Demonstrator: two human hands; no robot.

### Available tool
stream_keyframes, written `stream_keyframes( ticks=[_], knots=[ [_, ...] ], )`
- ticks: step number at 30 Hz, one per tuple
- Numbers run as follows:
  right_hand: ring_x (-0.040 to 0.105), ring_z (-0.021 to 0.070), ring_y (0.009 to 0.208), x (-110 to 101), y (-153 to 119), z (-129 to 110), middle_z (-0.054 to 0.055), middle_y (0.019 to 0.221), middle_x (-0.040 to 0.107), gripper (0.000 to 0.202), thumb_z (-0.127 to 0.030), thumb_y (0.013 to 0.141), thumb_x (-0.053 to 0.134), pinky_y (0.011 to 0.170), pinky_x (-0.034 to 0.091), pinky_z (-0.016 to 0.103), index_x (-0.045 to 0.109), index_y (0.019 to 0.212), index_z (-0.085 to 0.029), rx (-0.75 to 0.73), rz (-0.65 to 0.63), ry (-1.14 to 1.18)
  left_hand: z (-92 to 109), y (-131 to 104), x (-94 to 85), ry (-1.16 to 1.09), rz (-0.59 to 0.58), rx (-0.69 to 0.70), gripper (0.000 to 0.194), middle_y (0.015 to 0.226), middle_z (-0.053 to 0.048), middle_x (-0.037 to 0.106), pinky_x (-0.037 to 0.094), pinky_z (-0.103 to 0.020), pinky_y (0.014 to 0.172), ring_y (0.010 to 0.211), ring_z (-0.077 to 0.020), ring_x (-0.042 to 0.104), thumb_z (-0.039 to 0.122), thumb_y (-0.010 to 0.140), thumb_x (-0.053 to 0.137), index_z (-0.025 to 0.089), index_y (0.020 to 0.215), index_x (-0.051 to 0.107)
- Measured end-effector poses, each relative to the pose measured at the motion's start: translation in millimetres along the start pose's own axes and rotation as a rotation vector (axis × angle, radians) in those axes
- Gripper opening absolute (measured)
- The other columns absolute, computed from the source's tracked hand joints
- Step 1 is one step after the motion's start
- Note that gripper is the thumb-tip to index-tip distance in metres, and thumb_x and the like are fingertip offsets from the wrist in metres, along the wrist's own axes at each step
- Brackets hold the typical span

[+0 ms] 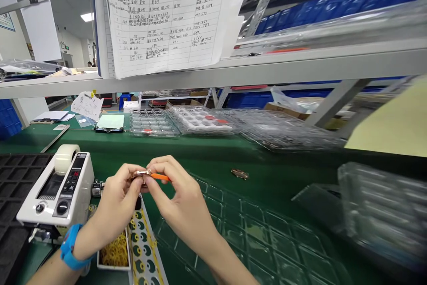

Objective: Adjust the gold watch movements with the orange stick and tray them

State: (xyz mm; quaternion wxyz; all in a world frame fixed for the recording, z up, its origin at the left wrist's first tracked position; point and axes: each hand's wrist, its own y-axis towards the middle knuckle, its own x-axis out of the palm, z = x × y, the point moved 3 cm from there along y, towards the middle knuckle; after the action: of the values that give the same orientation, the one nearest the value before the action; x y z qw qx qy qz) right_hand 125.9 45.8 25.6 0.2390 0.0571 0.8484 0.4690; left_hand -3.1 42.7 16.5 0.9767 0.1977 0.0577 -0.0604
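My left hand [115, 202], with a blue wristband, is closed on a small shiny rose-gold metal part [142, 173]. Fingers of my right hand [183, 194] pinch a thin orange strip-like piece [160, 177] against that part; its exact kind is unclear. My fingertips partly hide both. A similar small metal part [240, 174] lies alone on the green table to the right. Below my hands are a sheet of round dark-and-yellow stickers [143, 247] and a white box [113, 268] of thin yellow pieces. Under my right forearm sits a clear compartment tray [253, 236].
At left stands a white tape dispenser [62, 191] beside a black compartment tray [13, 196]. Stacked clear trays [283, 131] line the back. Handwritten sheets [173, 22] hang from the shelf beam [267, 67] above. More clear plastic trays [383, 205] are at right.
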Motion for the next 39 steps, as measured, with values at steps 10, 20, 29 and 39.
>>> stream_keyframes(
  ticks=[10,20,29,39],
  knots=[
    [0.055,0.0115,0.063,-18,-18,-28,0.004,0.082,0.062,0.01,-0.01,0.089,0.061,0.055,0.044,0.025,0.061,0.096,-0.018,-0.57,0.272,-0.388,13,2,-15.8,0.131,0.204,0.012,0.008,0.067,0.001,0.061,0.044,-0.027,0.066,0.069,-0.0156,0.056,0.02,0.075,0.062,0.018,0.069,0.06],
    [0.059,0.0144,0.066,-13,-12,-19,0.014,0.09,0.073,0.009,-0.006,0.088,0.063,0.058,0.047,0.027,0.064,0.095,-0.013,-0.51,0.262,-0.359,17,-17,1.5,-0.259,0.048,-0.135,0.015,0.067,0.002,0.071,0.057,-0.022,0.063,0.057,-0.0114,0.067,0.024,0.083,0.067,0.018,0.093,0.058],
    [0.064,0.0175,0.067,-14,-9,-19,0.013,0.08,0.074,0.01,-0.002,0.087,0.062,0.056,0.048,0.028,0.062,0.093,-0.01,-0.569,0.227,-0.285,20,-23,2.5,-0.002,0.078,0.066,0.018,0.063,0.004,0.068,0.058,-0.018,0.061,0.058,-0.0109,0.069,0.014,0.087,0.055,0.018,0.102,0.064],
    [0.063,0.0176,0.064,-13,-7,-17,0.012,0.082,0.074,0.012,-0.004,0.088,0.058,0.053,0.049,0.029,0.061,0.094,-0.013,-0.573,0.175,-0.297,22,-20,2.2,0.064,0.077,0.063,0.018,0.073,-0.001,0.074,0.06,-0.022,0.064,0.066,-0.0151,0.073,0.016,0.087,0.053,0.017,0.1,0.065]
  ],
)
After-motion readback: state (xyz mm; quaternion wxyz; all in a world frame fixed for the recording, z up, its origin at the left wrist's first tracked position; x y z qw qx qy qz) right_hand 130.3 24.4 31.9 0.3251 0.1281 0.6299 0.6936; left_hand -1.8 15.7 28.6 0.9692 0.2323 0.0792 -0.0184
